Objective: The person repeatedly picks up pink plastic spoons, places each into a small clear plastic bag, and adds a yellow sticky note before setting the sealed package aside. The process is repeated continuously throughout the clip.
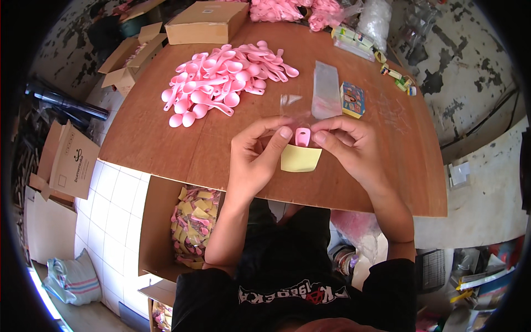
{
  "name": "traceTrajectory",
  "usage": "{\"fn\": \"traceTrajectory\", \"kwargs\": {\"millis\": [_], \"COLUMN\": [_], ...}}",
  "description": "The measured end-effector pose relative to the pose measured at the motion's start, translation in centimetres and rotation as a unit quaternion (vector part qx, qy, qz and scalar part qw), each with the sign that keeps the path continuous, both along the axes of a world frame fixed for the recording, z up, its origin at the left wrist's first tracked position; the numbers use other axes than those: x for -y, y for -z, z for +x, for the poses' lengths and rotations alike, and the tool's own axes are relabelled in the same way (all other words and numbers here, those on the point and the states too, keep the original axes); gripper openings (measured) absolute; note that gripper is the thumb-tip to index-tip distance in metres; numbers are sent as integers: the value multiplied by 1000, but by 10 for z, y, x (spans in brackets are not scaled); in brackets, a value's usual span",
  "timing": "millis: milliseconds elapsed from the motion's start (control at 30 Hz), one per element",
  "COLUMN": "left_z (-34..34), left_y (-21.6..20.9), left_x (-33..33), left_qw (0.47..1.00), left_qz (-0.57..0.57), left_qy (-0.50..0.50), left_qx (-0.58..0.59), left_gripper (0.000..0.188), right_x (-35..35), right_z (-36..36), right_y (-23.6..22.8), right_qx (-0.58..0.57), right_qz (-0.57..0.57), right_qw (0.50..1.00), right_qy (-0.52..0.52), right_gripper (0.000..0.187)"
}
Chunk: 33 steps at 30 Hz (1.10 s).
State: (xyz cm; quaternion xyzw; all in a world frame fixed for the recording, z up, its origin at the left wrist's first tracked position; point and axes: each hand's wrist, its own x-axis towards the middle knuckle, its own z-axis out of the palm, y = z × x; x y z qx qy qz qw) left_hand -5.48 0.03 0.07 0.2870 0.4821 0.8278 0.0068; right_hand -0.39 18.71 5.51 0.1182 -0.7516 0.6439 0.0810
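Observation:
Both hands meet over the near middle of the brown wooden table (182, 144). My left hand (255, 157) and my right hand (345, 145) together pinch a small clear plastic bag (294, 106) with a pink plastic spoon (302, 136) partly inside it; the spoon's handle end shows between my fingertips. A yellow paper card (300, 159) hangs below the spoon, held with it. A stack of clear plastic bags (325, 88) lies just beyond my right hand. A big heap of pink spoons (224, 80) lies further back on the left.
A small colourful printed box (352, 99) lies right of the bags. A closed cardboard box (206, 22) and more pink spoons (287, 10) sit at the far edge. An open carton (191, 224) of packed spoons stands under the table's near edge. Flat cardboard (69, 160) leans at left.

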Motion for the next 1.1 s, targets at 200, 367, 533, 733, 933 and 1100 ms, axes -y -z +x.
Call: {"fn": "traceTrajectory", "kwargs": {"millis": [200, 367, 533, 733, 933, 1100], "left_z": [0, -6, -11, -13, -17, -19], "left_y": [-2, 4, 6, -1, 6, 10], "left_x": [0, 4, 13, 21, 24, 24], "left_qw": [999, 997, 996, 994, 993, 995], "left_qz": [-17, -67, -78, -96, -91, -79], "left_qy": [-13, -35, 20, 45, 47, 45], "left_qx": [48, 35, 47, 21, -59, -39], "left_gripper": [19, 21, 21, 20, 17, 15], "right_x": [-7, -9, -19, -26, -30, -30], "right_z": [-5, -9, -12, -13, -11, -9], "right_y": [11, 20, 27, 29, 28, 28], "right_qx": [-23, -70, -69, -88, -103, -98], "right_qz": [-7, -2, -51, -63, -9, 21], "right_qw": [1000, 997, 996, 991, 990, 990], "right_qy": [19, 30, -24, -78, -98, -94], "right_gripper": [18, 17, 14, 11, 15, 17]}}
